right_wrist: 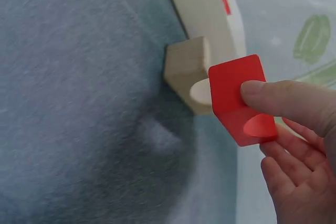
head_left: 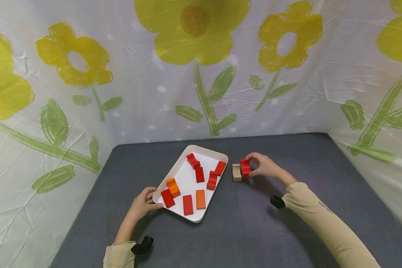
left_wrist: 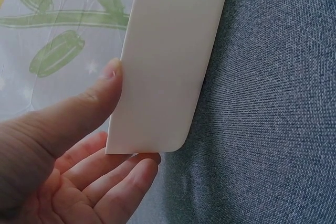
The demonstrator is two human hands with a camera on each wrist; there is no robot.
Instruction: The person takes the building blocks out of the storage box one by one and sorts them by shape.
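Note:
My right hand (head_left: 267,166) pinches a red block (right_wrist: 236,90) with a scooped notch, thumb on one face and fingers on the opposite side. Close to its left stands a natural wood block (head_left: 236,173) of similar shape, on the table just beyond the tray's right side. At the near left corner of the white tray (head_left: 182,175), my left hand (head_left: 141,204) grips the wall. Its thumb presses at the rim and the fingers reach round the outside, as the left wrist view shows. Inside the tray lie several red blocks (head_left: 188,205) and orange blocks (head_left: 200,199).
A dark grey cloth table (head_left: 241,238) lies under everything. Behind it and at both sides hangs a pale curtain (head_left: 127,48) printed with yellow flowers. Black wrist devices (head_left: 142,245) sit at both cuffs of the beige sleeves (head_left: 325,216).

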